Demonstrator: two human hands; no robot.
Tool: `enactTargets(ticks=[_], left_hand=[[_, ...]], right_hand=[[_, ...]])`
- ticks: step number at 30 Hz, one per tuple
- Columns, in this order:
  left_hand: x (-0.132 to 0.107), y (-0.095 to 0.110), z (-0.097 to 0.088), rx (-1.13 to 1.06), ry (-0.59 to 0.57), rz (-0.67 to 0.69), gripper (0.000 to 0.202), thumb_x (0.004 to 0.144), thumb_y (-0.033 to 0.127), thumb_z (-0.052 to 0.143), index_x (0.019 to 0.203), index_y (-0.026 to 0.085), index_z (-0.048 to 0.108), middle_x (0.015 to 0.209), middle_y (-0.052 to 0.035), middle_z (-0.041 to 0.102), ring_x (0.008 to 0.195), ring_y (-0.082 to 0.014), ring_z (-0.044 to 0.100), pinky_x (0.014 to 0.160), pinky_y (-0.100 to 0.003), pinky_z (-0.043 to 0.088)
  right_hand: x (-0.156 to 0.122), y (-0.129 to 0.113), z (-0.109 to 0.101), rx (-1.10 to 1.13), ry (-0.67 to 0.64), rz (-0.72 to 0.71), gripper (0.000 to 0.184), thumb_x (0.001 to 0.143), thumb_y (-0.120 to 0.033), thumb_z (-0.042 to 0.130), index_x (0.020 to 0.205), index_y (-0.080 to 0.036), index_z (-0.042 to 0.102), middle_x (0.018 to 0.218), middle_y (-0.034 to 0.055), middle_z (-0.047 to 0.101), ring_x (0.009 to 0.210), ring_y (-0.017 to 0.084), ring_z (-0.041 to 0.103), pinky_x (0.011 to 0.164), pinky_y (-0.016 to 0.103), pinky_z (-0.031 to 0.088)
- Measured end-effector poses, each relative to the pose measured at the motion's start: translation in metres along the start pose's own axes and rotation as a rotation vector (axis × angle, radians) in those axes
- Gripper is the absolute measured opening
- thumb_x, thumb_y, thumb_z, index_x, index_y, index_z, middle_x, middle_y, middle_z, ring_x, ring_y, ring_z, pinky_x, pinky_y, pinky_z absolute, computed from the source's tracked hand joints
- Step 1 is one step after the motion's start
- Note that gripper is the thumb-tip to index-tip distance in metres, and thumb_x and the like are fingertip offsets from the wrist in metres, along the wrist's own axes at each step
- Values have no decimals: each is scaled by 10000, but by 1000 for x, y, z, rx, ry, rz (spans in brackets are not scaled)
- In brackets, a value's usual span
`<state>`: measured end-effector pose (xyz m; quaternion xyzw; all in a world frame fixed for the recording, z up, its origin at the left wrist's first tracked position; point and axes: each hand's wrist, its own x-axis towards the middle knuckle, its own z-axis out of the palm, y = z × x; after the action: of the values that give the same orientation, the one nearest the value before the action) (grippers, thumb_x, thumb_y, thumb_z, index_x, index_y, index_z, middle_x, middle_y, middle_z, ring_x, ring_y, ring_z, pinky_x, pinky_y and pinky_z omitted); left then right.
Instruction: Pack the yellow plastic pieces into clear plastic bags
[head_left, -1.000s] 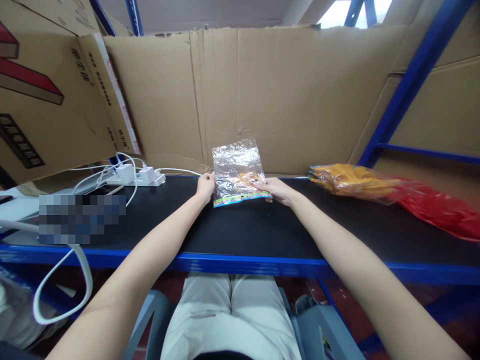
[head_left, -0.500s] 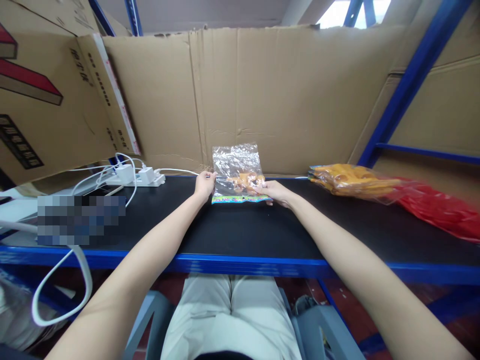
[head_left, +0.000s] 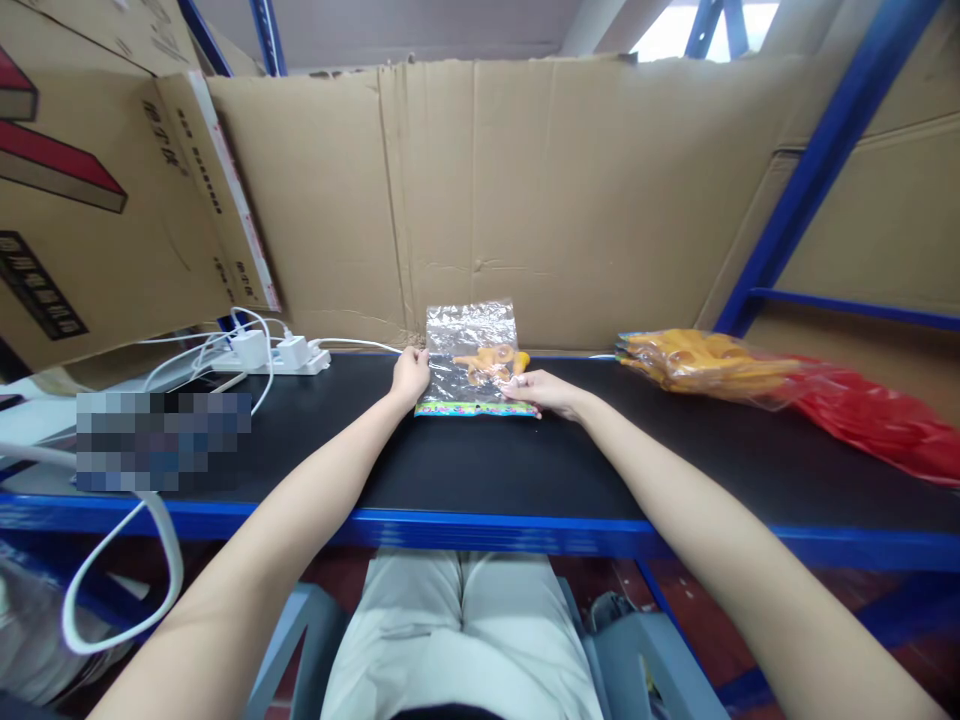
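Observation:
A clear plastic bag with a colourful strip along its near edge is stretched between my two hands over the black tabletop. In it shows an orange thing with ring-like loops; glare on the plastic keeps me from telling its kind. My left hand is closed on the bag's left edge, fingertips partly hidden. My right hand pinches the lower right side, close by the orange thing, whose right end sticks up near the fingers.
On the right lie stacked clear bags of orange things and a red plastic bundle. At left are a white power strip with plugs and loose cables. Cardboard walls the back; a blue edge runs in front.
The bag has tipped flatter, its far edge lower and its strip nearer to me. My right hand has shifted slightly left and down; the left hand has barely moved.

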<state>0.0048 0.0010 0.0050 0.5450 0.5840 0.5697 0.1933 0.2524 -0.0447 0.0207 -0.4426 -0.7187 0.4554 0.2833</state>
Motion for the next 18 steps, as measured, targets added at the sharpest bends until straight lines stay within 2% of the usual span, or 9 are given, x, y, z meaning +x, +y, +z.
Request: enactTargets(ticks=[3, 6, 8, 10, 12, 15, 18], left_hand=[[0, 4, -5, 259, 27, 130, 213, 826, 305, 476, 642, 201, 455, 633, -37, 542, 690, -201, 561, 650, -271, 388], [-6, 11, -11, 403, 29, 188, 171, 848, 342, 439, 847, 189, 515, 751, -87, 600, 808, -246, 586, 719, -313, 404], [-12, 17, -13, 454, 18, 291, 263, 865, 346, 404, 1037, 166, 488, 922, -133, 614, 918, -262, 575, 782, -343, 403], [-21, 23, -14, 481, -11, 454, 363, 874, 358, 385, 1159, 140, 439, 1139, -171, 550, 1067, -267, 510, 875, -374, 371], [-31, 31, -12, 514, -96, 620, 450, 871, 397, 388, 1243, 143, 393, 1298, -171, 444, 1189, -267, 410, 962, -414, 303], [-46, 42, -6, 582, -321, 863, 570, 841, 458, 431, 1330, 183, 327, 1430, -148, 277, 1296, -269, 266, 1032, -473, 183], [-55, 45, 0, 660, -471, 1039, 560, 852, 344, 432, 1377, 231, 275, 1469, -104, 197, 1340, -259, 174, 1053, -505, 90]], right_hand=[[0, -1, 0, 20, -3, 33, 392, 658, -515, 655, 619, -132, 578, 448, -45, 442, 365, 40, 399, 321, 153, 351], [1, -1, 0, 78, 3, 71, 402, 664, -515, 654, 567, -141, 545, 464, -27, 466, 368, 48, 421, 327, 169, 387], [2, -1, 1, 116, 46, 81, 371, 667, -492, 665, 590, -142, 565, 457, -30, 458, 361, 54, 418, 319, 179, 397], [3, 0, 2, 146, 109, 70, 333, 676, -458, 672, 621, -140, 591, 452, -34, 450, 358, 56, 417, 317, 186, 410], [5, 0, 2, 165, 178, 43, 303, 692, -430, 667, 650, -134, 616, 452, -30, 461, 360, 61, 428, 320, 188, 423], [6, 0, 3, 188, 277, -20, 284, 706, -412, 660, 723, -128, 649, 455, -19, 499, 354, 67, 445, 315, 190, 428], [7, -1, 3, 194, 319, -92, 315, 704, -438, 653, 758, -128, 660, 457, -14, 525, 347, 73, 460, 314, 191, 429]])
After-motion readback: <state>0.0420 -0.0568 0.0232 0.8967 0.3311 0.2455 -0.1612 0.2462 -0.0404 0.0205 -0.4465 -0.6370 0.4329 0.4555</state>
